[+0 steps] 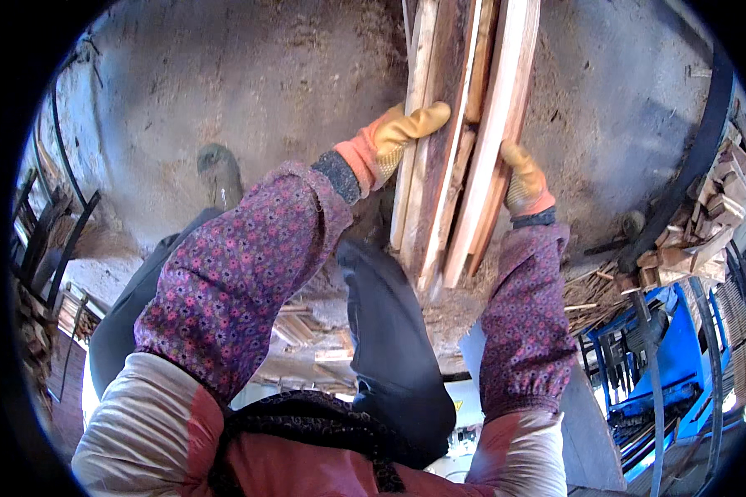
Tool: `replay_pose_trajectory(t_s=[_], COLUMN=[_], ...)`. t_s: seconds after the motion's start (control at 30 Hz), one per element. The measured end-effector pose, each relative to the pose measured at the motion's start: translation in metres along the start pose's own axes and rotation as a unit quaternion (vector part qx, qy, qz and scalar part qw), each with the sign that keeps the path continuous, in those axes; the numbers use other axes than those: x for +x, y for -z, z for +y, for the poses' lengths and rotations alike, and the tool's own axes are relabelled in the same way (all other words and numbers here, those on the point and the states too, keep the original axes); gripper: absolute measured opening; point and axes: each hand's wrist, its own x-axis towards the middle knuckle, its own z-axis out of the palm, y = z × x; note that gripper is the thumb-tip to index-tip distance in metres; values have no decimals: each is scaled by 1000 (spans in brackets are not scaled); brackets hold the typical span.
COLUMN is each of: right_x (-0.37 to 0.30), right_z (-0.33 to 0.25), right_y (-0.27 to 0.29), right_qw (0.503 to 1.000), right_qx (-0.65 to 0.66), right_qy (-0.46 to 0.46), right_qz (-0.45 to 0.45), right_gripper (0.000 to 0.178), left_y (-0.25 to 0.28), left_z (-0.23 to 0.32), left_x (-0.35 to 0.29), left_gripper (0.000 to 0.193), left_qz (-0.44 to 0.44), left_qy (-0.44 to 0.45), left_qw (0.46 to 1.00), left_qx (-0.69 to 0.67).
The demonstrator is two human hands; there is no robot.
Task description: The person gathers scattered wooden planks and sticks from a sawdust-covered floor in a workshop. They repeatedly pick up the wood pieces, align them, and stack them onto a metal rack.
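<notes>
A bundle of long, rough wooden strips (496, 124) runs away from me, pale and reddish-brown, with its near ends staggered. My left hand (396, 137), in an orange and yellow work glove, is closed on the bundle's left side, fingers lapping over the outer strips. On the opposite side my right hand (525, 178), gloved alike, presses against the outer right strip; its fingertips on the underside are hidden. Purple flowered sleeve covers reach to both wrists. The far ends of the strips run out of the picture's top.
Dusty brown floor (307, 74) spreads under the bundle. Offcut wood pieces (704, 232) are heaped at the right, near a blue metal frame (663, 364). Dark metal bars (66, 240) stand at the left. My dark-trousered leg (389, 331) is below the bundle's near ends.
</notes>
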Motion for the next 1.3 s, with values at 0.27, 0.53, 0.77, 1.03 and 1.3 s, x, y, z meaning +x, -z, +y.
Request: replay_pose_trajectory(t_s=[0.27, 0.53, 0.77, 1.03, 1.3], right_x=[-120, -266, -174, -224, -302], right_z=[-34, -39, -22, -12, -52], right_y=[-34, -114, -157, -258, -365], right_qw=[990, 980, 962, 988, 979], right_qx=[43, 104, 203, 151, 174], right_qy=[-79, -142, -180, -24, -15], right_qz=[-107, -87, -35, -37, -102], right_gripper=[49, 67, 55, 82, 96], left_y=[-103, -194, -81, -92, -150], left_z=[-42, -9, 54, 84, 151], left_x=[-113, -260, -194, -317, -451], left_gripper=[56, 44, 37, 57, 56], left_qz=[99, 200, 116, 121, 175], left_qy=[-67, 39, 171, 102, -5], left_qw=[989, 962, 940, 951, 962], left_qx=[-92, -180, -271, -266, -210])
